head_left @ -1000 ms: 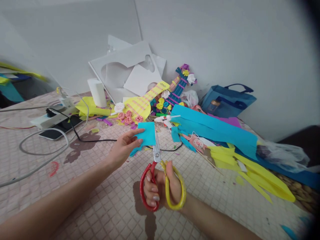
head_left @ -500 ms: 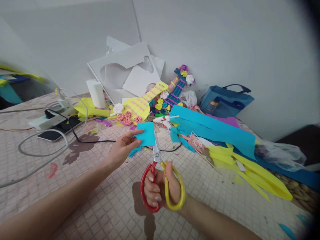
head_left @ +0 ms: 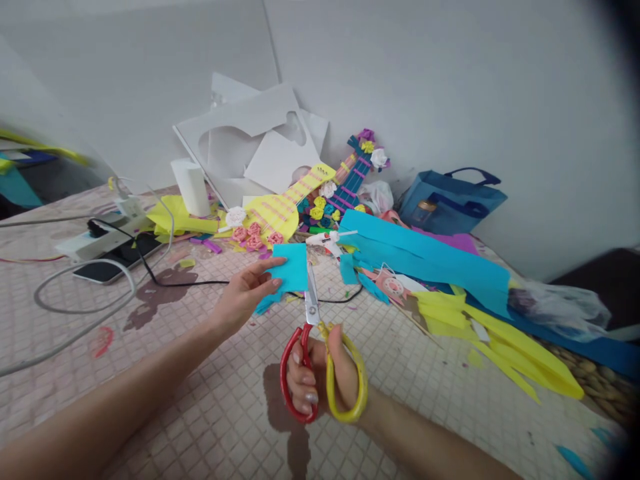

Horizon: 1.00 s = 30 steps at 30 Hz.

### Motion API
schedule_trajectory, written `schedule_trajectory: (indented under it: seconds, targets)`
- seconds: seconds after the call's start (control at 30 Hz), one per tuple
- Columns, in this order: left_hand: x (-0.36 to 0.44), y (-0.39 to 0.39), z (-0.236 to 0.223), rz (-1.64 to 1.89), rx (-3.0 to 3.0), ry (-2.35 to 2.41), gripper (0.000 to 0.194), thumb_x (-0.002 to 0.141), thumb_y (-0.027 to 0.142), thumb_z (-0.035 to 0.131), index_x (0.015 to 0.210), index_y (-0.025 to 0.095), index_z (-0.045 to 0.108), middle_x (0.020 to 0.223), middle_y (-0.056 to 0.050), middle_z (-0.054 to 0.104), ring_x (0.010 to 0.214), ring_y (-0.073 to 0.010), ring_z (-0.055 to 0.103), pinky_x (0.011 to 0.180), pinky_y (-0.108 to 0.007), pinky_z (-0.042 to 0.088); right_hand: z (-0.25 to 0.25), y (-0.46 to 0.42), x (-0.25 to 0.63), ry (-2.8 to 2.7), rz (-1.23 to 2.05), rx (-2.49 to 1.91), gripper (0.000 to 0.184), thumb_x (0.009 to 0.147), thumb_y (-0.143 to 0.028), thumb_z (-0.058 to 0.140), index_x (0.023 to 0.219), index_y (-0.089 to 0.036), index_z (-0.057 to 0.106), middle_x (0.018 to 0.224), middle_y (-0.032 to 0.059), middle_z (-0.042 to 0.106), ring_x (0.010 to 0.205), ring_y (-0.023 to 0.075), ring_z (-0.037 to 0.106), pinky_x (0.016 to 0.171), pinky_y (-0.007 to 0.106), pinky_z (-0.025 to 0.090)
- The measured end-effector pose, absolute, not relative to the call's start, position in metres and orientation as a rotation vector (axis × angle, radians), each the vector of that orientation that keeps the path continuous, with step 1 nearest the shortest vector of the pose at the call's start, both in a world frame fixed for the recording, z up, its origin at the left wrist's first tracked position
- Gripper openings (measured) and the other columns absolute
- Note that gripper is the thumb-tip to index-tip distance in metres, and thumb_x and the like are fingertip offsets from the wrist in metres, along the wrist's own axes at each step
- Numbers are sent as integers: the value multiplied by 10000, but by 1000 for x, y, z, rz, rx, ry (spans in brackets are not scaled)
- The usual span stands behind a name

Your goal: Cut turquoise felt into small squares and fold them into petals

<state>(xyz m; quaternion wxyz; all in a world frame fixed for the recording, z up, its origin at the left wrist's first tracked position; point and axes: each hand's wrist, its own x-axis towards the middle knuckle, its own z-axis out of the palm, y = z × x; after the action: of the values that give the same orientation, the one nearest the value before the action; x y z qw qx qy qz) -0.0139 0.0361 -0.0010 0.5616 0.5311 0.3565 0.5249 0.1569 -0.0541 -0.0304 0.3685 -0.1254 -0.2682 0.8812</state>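
Observation:
Between the thumb and fingers of my left hand (head_left: 245, 293) is a small rectangle of blue paper (head_left: 291, 268), held above the table. My right hand (head_left: 325, 377) grips a pair of scissors (head_left: 312, 312) with one red handle and one yellow handle. Their blades point away from me and lie along the paper's right edge, part of one blade hidden by it. Behind the paper a white hot glue gun (head_left: 327, 242) rests on the table, with a small blue paper piece (head_left: 349, 269) to its right.
A yellow paper guitar (head_left: 275, 212) with pink paper flowers and white cut-out boards (head_left: 240, 113) stand at the back. Long blue paper (head_left: 425, 253) and yellow paper (head_left: 500, 333) lie right. A power strip (head_left: 95, 240), a phone (head_left: 120, 259) and cables are left. A blue bag (head_left: 450, 200) stands back right.
The whole view has shifted slightly. Both hands keep nearly the same pose, with the scissor blades staying beside the blue paper's right edge.

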Motion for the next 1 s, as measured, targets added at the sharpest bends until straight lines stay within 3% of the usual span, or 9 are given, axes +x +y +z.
schedule_trajectory:
  seconds: [0.1,0.47,1.0]
  targets:
    - [-13,35,0,1222,1269,842,431,721,293,715,1130,190,628,715,-8,613,587,-97,514,506,-202,397,-27,-53,158,-693,2271,-302,721,683,-847,281,786,-168,502,581,-44,413,456,96,410,451,252,353]
    - [-11,32,-5,1140,1333,826,423,766,295,679,1166,191,591,704,8,567,590,-93,485,511,-200,353,-23,-51,160,-707,2258,-342,736,697,-847,222,783,-167,491,563,-49,384,445,85,356,457,250,320]
    - [-14,35,-3,1142,1383,833,378,782,290,668,1146,213,603,652,28,506,567,-76,429,499,-179,332,-35,-49,160,-708,2213,-317,651,714,-809,326,742,-176,476,495,-80,358,355,53,292,367,199,277]
